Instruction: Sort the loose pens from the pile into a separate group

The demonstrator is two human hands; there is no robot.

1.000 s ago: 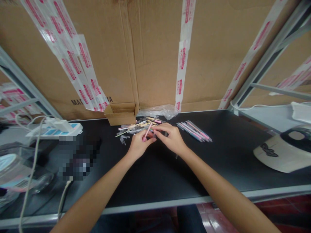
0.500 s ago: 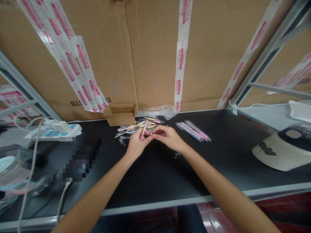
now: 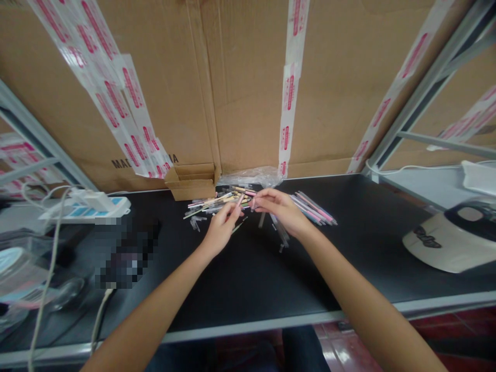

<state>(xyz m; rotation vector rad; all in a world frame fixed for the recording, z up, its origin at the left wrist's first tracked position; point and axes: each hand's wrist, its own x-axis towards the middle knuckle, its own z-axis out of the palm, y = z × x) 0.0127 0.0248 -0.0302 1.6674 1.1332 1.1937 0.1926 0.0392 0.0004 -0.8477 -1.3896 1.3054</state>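
My left hand [image 3: 221, 228] is closed around a slim pink pen [image 3: 241, 199] that points up and away. Just to its right, my right hand [image 3: 282, 207] pinches a small clear piece [image 3: 253, 203], perhaps a pen cap; its exact kind is too small to tell. The two hands are slightly apart. Behind them lies a loose heap of pen parts [image 3: 211, 202] in yellow, pink, white and green. Clear plastic pieces [image 3: 281, 235] lie under and below my right hand. Beyond that wrist, several pens [image 3: 315, 209] rest side by side, partly hidden by the hand.
A small open cardboard box [image 3: 191, 188] and crumpled clear plastic [image 3: 251, 177] stand against the large cardboard wall [image 3: 248, 103]. A power strip [image 3: 110, 209], cables and a plastic container [image 3: 23, 279] are at left. A white cap [image 3: 442, 243] lies at right.
My hands have moved apart, the right one going right and slightly up. The pink pen has tilted further to the right. More clear pieces now show below my right hand.
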